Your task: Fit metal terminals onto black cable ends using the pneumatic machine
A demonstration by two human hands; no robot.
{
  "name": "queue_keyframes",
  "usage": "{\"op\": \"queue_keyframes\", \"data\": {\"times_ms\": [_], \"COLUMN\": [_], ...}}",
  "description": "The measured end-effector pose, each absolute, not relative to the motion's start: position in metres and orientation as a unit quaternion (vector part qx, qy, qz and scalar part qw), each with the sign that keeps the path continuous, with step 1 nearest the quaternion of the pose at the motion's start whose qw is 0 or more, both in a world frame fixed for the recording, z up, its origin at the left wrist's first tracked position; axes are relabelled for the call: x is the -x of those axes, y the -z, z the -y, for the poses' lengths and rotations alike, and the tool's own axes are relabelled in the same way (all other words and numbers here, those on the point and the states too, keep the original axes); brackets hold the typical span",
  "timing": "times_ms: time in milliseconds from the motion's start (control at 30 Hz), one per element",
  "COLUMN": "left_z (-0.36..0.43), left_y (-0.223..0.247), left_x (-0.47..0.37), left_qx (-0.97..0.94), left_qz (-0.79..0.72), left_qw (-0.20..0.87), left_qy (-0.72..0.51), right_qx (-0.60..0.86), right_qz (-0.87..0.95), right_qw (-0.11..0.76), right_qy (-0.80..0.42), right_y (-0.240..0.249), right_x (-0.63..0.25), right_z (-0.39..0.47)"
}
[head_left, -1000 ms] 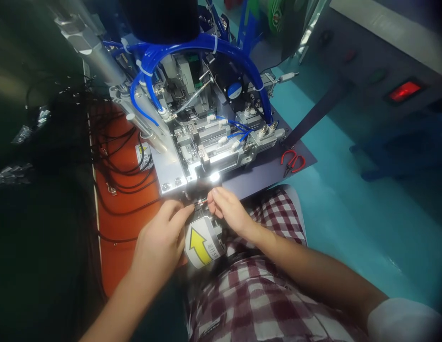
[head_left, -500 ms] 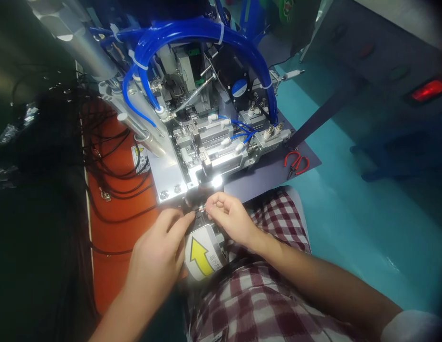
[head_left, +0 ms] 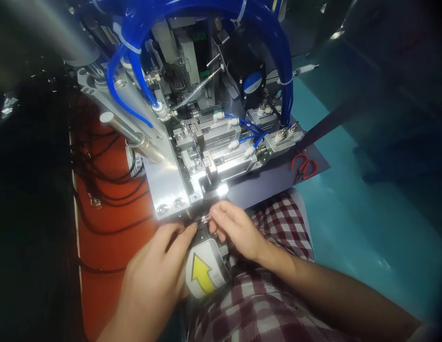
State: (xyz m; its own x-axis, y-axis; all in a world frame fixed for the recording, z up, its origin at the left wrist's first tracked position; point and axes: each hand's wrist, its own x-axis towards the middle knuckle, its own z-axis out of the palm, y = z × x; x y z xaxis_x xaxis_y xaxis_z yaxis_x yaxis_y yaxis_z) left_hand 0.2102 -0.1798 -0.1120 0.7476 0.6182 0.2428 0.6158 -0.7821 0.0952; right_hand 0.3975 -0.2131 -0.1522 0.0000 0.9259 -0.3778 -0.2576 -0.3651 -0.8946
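My left hand (head_left: 155, 266) is closed, thumb and forefinger pinched together in front of the machine's metal plate. What it pinches is hidden by the fingertips. Close beside it, my right hand (head_left: 237, 229) has its thumb and forefinger pinched on a small thin piece (head_left: 206, 219) with white and reddish parts, too small to name. That piece spans the short gap between both hands' fingertips. Just below the fingers is a white label (head_left: 197, 282) with a yellow arrow, on a rounded part of the machine (head_left: 226, 178). A bright lamp spot shines just above my right hand.
Black cables (head_left: 110, 194) lie over an orange surface (head_left: 110, 249) at left. Thick blue tubes (head_left: 192, 12) arch over the machine. Red-handled pliers (head_left: 304, 168) rest on the grey plate (head_left: 267, 183) at right. Checked cloth (head_left: 249, 304) covers my lap.
The camera has shifted, so the machine looks larger and the hands sit slightly lower. Both hands stay pinched at the same spot. The right hand's lower fingers show more now.
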Motion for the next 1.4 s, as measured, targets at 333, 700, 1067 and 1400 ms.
{"op": "queue_keyframes", "data": {"times_ms": [333, 700, 1067, 1400], "left_z": [0.178, 0.17, 0.163, 0.152], "left_y": [0.114, 0.117, 0.124, 0.124], "left_x": [-0.205, -0.128, -0.122, -0.11], "left_qx": [-0.909, -0.882, -0.907, -0.867], "left_qz": [-0.366, -0.384, -0.349, -0.416], "left_qw": [0.102, 0.184, 0.146, 0.149], "left_qy": [-0.171, -0.201, -0.187, -0.23], "right_qx": [0.511, 0.515, 0.52, 0.524], "right_qz": [0.245, 0.278, 0.275, 0.273], "right_qw": [0.519, 0.536, 0.521, 0.512], "right_qy": [-0.64, -0.608, -0.618, -0.623], "right_y": [0.149, 0.152, 0.143, 0.141], "right_x": [-0.389, -0.39, -0.39, -0.392], "right_z": [0.208, 0.207, 0.206, 0.207]}}
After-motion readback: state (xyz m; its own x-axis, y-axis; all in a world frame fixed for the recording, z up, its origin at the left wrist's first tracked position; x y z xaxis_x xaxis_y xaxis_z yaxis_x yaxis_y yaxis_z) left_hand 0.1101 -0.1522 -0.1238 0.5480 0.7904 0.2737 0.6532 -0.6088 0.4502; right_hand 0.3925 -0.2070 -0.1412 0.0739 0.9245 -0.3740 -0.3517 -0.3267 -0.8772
